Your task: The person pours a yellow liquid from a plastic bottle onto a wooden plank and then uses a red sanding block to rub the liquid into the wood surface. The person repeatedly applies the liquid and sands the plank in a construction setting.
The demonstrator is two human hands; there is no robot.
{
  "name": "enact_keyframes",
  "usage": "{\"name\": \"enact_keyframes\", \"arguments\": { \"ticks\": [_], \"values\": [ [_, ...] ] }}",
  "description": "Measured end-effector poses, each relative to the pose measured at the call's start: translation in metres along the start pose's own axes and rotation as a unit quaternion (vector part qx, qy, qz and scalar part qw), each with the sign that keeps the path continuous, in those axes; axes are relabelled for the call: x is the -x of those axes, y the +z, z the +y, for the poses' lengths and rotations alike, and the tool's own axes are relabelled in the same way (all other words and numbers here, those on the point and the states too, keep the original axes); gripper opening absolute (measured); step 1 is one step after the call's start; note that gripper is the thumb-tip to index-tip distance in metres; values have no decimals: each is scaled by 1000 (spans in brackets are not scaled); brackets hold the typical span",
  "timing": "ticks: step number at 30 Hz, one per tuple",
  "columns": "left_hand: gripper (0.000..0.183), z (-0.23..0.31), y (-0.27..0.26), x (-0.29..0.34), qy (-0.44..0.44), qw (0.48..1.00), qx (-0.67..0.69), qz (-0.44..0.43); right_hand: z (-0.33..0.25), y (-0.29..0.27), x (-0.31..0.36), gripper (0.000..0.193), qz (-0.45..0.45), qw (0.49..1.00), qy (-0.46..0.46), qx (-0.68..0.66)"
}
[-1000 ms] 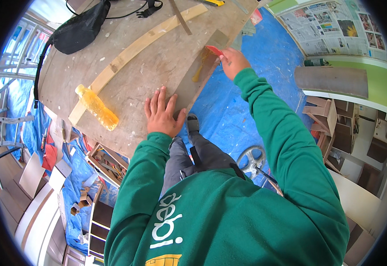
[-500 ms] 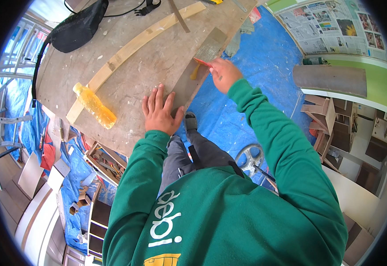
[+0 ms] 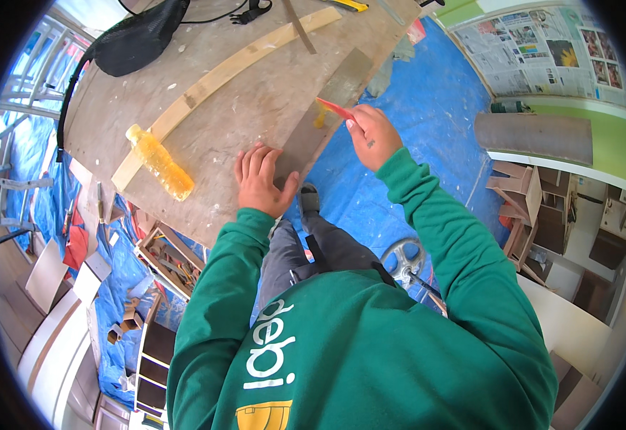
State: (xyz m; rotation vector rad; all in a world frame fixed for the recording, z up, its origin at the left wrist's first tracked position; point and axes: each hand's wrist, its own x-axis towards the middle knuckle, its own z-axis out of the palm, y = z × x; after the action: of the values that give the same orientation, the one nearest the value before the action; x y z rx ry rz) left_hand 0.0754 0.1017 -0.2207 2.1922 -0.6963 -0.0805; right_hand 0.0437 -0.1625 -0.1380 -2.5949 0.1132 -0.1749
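Here, the left hand (image 3: 261,179) rests loosely spread, palm-down, while the outstretched right hand (image 3: 372,137) pinches a red spreader (image 3: 336,109).

The left hand (image 3: 260,180) is set palm down just left of the frame's centre, fingers pointed upward and slightly bent, thumb spread rightward. The right hand (image 3: 372,137) is held higher and farther right, thumb and fingers closed in a pinch. Both forearms (image 3: 431,201) are extended from below, their wrists covered by green sleeves (image 3: 230,254).
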Motion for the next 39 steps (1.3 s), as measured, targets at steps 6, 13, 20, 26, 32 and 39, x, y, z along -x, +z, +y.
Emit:
{"name": "enact_keyframes", "arguments": {
  "ticks": [6,13,20,26,32,39],
  "values": [
    [59,-11,-7,0,-19,998,63,14,-3,9,11,28,3,998,-32,59],
    [84,29,-40,44,-64,986,-131,-76,0,19,30,37,23,997,-42,68],
    [91,26,-27,62,-71,978,-175,-87,3,14,35,40,42,996,-39,72],
    [83,23,-25,66,-64,985,-131,-91,0,15,46,43,32,996,-51,64],
    [81,21,-24,71,-66,987,-121,-84,1,15,54,45,24,997,-44,65],
    [79,18,-20,72,-55,988,-124,-78,3,17,60,49,12,998,-27,48]
  ]
}}
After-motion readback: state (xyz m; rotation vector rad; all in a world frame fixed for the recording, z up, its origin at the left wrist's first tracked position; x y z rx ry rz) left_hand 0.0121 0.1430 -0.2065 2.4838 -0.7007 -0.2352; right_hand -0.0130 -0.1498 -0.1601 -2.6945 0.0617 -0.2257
